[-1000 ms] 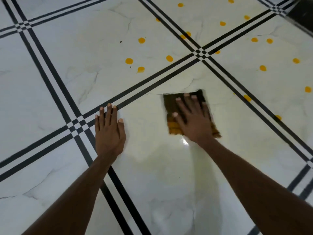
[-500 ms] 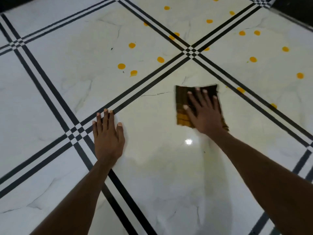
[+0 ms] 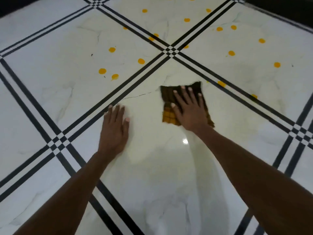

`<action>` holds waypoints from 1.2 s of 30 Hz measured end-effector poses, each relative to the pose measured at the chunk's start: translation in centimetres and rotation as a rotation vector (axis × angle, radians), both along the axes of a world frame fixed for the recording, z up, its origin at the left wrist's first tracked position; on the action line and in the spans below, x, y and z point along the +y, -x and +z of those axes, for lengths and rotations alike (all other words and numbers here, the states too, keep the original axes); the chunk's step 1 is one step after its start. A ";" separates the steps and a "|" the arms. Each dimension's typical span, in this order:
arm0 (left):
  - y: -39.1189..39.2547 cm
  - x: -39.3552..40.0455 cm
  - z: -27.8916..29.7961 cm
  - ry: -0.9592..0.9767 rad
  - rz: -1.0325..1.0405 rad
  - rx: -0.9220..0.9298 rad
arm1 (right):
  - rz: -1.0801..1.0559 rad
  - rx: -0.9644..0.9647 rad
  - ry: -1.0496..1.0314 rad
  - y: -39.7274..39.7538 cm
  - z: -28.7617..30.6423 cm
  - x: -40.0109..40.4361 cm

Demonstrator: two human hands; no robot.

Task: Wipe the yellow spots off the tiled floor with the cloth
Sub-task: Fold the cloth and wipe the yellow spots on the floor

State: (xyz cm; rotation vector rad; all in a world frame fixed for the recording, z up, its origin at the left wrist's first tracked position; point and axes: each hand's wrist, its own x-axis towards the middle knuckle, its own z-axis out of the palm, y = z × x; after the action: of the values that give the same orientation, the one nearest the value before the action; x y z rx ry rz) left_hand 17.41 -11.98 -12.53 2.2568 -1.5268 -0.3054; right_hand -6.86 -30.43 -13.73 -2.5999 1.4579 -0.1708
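Cloth [image 3: 169, 106] — right hand [image 3: 189, 112] fingers spread flat on it; left hand [image 3: 115, 131] seemingly flat, fingers together.

Head view, steeply down, floor [image 3: 50, 68] close

Glossy marble-look tiled floor [image 3: 169, 167]; matt checked woven cloth [image 3: 169, 114].

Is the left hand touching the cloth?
Apart. The head view shows bare white tile between the left hand and the cloth.
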 end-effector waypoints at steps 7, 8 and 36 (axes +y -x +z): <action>7.1 -10.4 1.1 0.041 -0.175 0.128 | 0.068 -0.041 -0.059 3.3 0.4 14.2; 7.6 -11.6 0.9 0.034 -0.200 0.117 | 0.091 -0.055 -0.069 3.2 0.5 13.8; 9.1 -13.5 -2.1 -0.004 -0.170 -0.164 | -0.355 0.022 -0.096 12.5 1.5 -14.5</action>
State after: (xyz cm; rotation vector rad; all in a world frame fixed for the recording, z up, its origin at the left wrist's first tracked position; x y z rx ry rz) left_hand 8.26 -25.46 -14.62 2.2060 -1.8075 -0.1746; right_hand -19.38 -44.94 -12.20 -2.2565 1.8757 -0.1100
